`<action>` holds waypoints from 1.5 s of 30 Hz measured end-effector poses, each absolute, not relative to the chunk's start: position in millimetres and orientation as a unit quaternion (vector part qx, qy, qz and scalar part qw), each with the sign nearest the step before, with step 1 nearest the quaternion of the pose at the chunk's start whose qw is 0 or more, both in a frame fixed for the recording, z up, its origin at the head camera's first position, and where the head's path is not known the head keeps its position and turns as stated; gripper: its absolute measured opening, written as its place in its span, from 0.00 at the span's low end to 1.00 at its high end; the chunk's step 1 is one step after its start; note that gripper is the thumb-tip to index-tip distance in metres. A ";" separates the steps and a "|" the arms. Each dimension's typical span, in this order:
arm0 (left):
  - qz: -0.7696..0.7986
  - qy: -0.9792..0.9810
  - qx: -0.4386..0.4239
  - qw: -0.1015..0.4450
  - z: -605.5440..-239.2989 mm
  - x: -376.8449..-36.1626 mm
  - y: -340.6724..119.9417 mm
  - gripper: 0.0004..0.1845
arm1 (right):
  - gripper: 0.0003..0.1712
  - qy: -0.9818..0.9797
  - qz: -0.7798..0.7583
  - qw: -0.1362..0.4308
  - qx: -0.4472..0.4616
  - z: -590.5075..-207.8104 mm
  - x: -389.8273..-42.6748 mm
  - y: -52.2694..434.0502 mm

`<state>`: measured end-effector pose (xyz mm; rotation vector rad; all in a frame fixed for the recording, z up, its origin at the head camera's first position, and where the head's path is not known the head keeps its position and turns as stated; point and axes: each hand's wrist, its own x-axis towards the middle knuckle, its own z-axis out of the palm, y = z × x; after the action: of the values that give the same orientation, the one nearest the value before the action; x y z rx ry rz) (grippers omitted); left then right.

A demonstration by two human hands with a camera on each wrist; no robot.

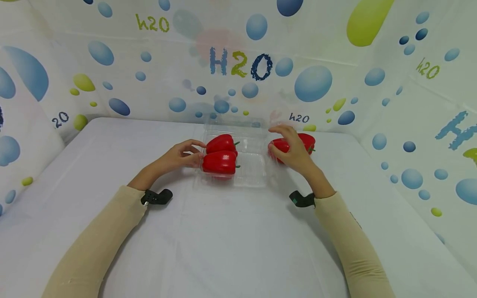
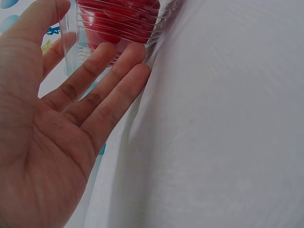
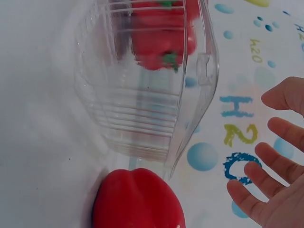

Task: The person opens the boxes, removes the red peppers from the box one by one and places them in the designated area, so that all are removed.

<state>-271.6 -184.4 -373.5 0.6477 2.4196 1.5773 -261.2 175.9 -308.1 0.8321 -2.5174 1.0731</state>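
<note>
The right hand (image 1: 292, 150) hovers spread-fingered, apparently grasping nothing, over the loose red bell pepper (image 1: 307, 142) lying right of the clear plastic tray (image 1: 253, 165); the relaxed left hand (image 1: 180, 156) steadies the tray's left wall

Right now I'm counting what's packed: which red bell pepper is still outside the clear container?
The red bell pepper under the right hand, on the table right of the clear plastic container; the other two sit inside it.
</note>
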 end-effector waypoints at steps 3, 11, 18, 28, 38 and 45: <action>0.530 0.814 0.219 0.089 -372.8 -271.3 -184.4 0.25 | 0.29 -0.869 0.368 0.144 0.299 -307.9 -260.4 172.9; 0.527 0.816 0.220 0.086 -372.7 -272.4 -184.0 0.25 | 0.27 -0.858 0.355 0.156 0.336 -311.4 -258.0 163.6; 0.525 0.816 0.225 0.087 -374.8 -273.7 -184.4 0.25 | 0.28 -0.861 0.354 0.133 0.339 -313.4 -253.6 157.2; 0.528 0.814 0.226 0.086 -375.4 -274.0 -184.8 0.25 | 0.26 -0.860 0.344 0.106 0.361 -318.5 -248.5 141.7; 0.525 0.816 0.225 0.088 -375.3 -274.6 -184.5 0.25 | 0.29 -0.845 0.342 0.096 0.399 -324.3 -243.8 131.7; 0.526 0.815 0.227 0.087 -375.2 -275.2 -184.4 0.25 | 0.28 -0.826 0.384 0.059 0.409 -330.7 -245.0 125.9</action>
<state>-275.2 -184.4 -375.2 0.6763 2.4267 1.5666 -245.0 125.9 -330.7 1.2393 -2.5017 1.1617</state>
